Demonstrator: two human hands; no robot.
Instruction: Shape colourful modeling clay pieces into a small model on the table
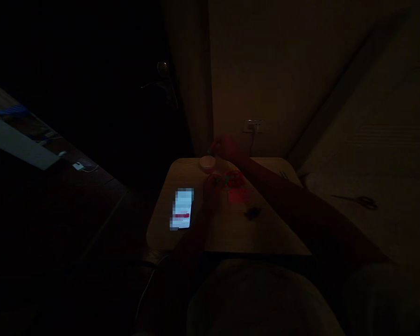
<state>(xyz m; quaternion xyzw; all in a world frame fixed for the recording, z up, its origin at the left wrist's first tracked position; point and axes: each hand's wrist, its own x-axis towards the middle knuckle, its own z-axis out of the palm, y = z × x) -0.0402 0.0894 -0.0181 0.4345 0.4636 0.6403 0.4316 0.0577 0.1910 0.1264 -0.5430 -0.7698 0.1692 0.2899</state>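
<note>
In dim light, my left hand point(212, 186) is over the middle of a small wooden table point(227, 233). Its fingers look closed, with a small green bit at their tips that I cannot make out. Touching or just beside them is a red coil point(235, 178), perhaps cord, with green parts. My right hand point(226, 147) reaches across to the table's far edge. Its fingers are pinched together, and what they hold is too dark to name. A round, pale, low container point(207, 163) stands just below that hand. Close by lie a flat red piece point(238, 195) and a dark tangled clump point(252, 213).
A phone point(182, 208) with its screen lit lies on the table's left part. Scissors point(362, 201) rest on a pale surface to the right. A wall socket point(254, 126) with a plugged cord is behind the table. At the left is a dark door with a handle point(163, 70).
</note>
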